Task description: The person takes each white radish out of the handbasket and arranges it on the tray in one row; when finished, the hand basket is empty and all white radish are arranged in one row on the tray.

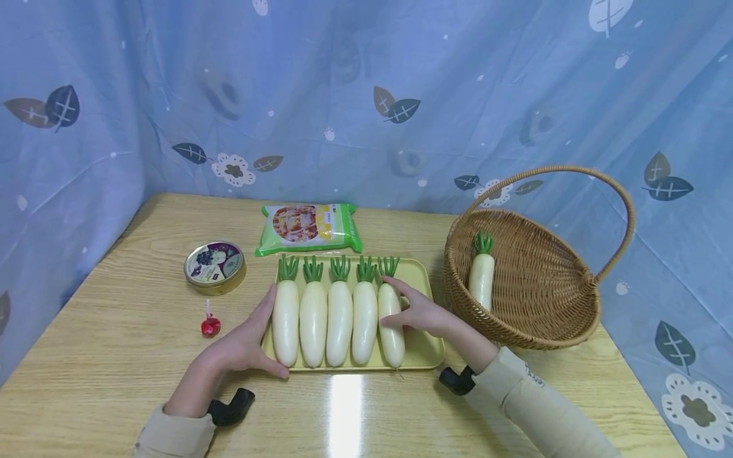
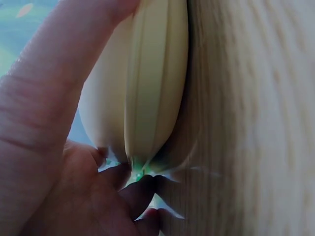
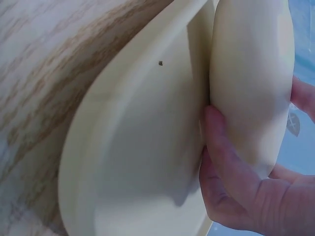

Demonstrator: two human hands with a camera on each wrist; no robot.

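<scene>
Several white radishes [image 1: 340, 321] with green tops lie side by side on a pale yellow tray [image 1: 420, 286]. My right hand [image 1: 420, 313] grips the rightmost radish [image 1: 392, 340]; in the right wrist view its fingers lie on both sides of that radish [image 3: 252, 64]. At the tray's left front corner rests my left hand [image 1: 243, 343], fingers extended along the left side and thumb by the front edge. The left wrist view shows the thumb against the tray's side [image 2: 155, 83], with other fingers partly hidden beyond it.
A wicker basket [image 1: 532, 273] with a tall handle stands at the right, one radish [image 1: 482, 280] inside it. Behind the tray lies a green food packet [image 1: 309, 228]. A round tin [image 1: 214, 267] and a small red-wrapped lollipop [image 1: 210, 326] are on the left.
</scene>
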